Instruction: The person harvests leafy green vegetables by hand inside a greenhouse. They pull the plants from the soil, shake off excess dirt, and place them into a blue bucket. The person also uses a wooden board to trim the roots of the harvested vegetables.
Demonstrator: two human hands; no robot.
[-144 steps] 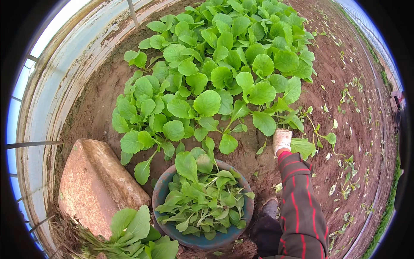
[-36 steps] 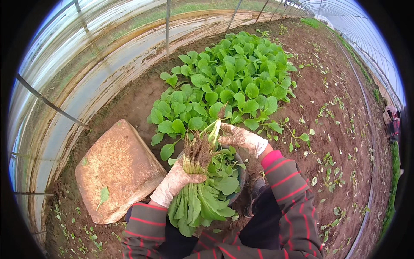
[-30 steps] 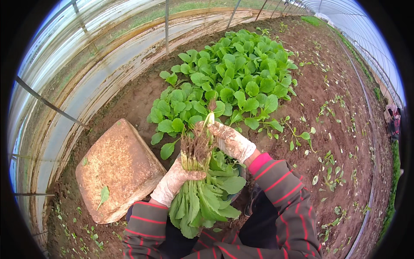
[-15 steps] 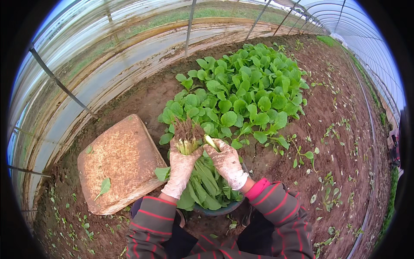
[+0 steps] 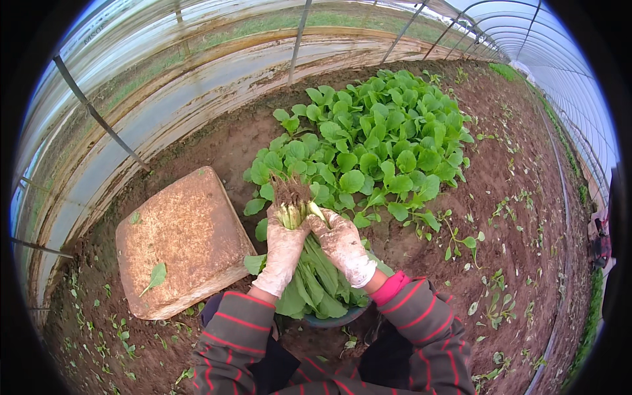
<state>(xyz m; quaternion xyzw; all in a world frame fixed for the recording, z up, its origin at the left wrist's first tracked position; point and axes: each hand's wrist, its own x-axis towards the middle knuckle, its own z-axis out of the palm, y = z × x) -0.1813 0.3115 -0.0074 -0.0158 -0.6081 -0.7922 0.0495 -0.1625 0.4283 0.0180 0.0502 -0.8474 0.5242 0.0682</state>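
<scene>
Both of my hands wear dirty white gloves and grip one bundle of leafy greens [image 5: 309, 276], roots up and leaves hanging down. My left hand [image 5: 284, 250] wraps the stems from the left. From the right, my right hand [image 5: 342, 245] closes on the same stems just below the soil-caked roots [image 5: 289, 192]. The bundle hangs over a blue-rimmed basin [image 5: 332, 320], mostly hidden beneath the leaves. My sleeves are dark with red stripes.
A patch of green leafy plants [image 5: 375, 138] grows in the brown soil ahead. A soil-stained squarish block [image 5: 181, 240] sits at my left. The greenhouse's plastic wall and metal ribs [image 5: 99, 118] run along the left. Scattered loose leaves lie on the soil at right.
Earlier my right hand reached into the plant patch beside the full basin. Since then both hands have gathered a bundle and raised it roots-up; my right hand has closed on the stems.
</scene>
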